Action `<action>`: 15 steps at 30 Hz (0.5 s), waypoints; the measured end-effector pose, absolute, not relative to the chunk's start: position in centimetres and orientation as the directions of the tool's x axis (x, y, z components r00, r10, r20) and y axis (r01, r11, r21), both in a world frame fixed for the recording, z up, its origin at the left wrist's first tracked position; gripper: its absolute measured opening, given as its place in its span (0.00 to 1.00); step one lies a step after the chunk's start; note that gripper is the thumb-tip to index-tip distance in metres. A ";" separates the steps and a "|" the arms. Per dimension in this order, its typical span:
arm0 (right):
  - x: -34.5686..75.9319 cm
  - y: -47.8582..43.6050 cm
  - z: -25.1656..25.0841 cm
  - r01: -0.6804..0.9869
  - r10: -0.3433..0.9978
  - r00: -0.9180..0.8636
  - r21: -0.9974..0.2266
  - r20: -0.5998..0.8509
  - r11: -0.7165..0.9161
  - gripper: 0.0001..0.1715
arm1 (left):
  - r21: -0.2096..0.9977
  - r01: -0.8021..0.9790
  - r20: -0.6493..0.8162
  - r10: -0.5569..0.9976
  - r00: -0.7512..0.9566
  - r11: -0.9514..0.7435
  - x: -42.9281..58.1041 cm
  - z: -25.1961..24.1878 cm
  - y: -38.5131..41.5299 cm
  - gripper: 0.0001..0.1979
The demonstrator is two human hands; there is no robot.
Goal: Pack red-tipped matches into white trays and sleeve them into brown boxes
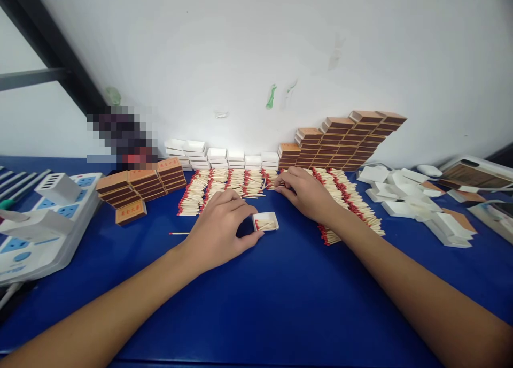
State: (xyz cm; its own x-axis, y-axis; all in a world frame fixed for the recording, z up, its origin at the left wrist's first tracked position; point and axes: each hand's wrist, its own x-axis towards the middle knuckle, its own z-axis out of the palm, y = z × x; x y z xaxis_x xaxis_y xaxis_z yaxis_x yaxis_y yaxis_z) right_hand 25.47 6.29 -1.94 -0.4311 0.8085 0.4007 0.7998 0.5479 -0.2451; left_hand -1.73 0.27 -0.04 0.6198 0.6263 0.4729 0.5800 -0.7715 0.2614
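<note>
My left hand (224, 226) grips the left end of a small white matchbox tray (276, 221) between thumb and fingers, on the blue tabletop. Several red-tipped matches (262, 225) lie inside the tray. My right hand (302, 190) reaches into the rows of loose matches (352, 197) behind the tray, its thumb and fingers drawn together at the matches. Whether a match is pinched there is hidden. One single match (179, 234) lies apart, left of my left hand.
White trays (195, 147) and brown matchbox stacks (336, 143) line the wall. More matchboxes (142, 182) stand at left, beside a power strip (68, 218). Loose white trays (404, 191) are heaped at right, near a phone-like device (481, 173). Blue tabletop (256, 309) extends in front.
</note>
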 end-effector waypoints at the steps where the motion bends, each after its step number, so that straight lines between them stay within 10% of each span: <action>1: 25.5 6.3 -2.0 0.804 0.811 -0.428 -0.242 0.400 0.543 0.06 | 0.259 0.581 0.474 0.625 0.620 -0.772 -1.7 -0.1 0.3 0.12; 15: 25.2 5.8 -1.5 0.786 0.812 -0.435 -0.275 0.390 0.553 0.06 | 0.260 0.581 0.476 0.626 0.617 -0.771 -1.8 0.0 0.3 0.12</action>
State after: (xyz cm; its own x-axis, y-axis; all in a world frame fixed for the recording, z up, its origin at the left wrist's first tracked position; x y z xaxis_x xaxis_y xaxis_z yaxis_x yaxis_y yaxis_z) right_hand 25.23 5.78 -1.54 -0.4346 0.8118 0.3901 0.7865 0.5531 -0.2749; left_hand -1.81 0.30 0.00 0.6173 0.6260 0.4765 0.5813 -0.7710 0.2600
